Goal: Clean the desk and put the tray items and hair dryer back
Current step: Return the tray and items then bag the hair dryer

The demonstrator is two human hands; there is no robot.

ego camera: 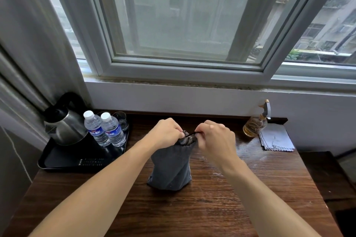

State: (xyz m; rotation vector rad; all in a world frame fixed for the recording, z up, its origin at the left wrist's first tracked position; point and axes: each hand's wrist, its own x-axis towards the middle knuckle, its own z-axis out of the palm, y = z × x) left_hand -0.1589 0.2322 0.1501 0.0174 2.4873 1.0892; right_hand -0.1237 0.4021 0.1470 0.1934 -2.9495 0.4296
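Fingers [181,134] of both hands pinch the pouch [170,167] drawstring.

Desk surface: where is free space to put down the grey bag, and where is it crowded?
Bare wood lies on the desk in front of the grey bag, and between the bag and the folded cloth. The black tray is crowded at its back by the kettle, two water bottles and glasses; its front part is free.
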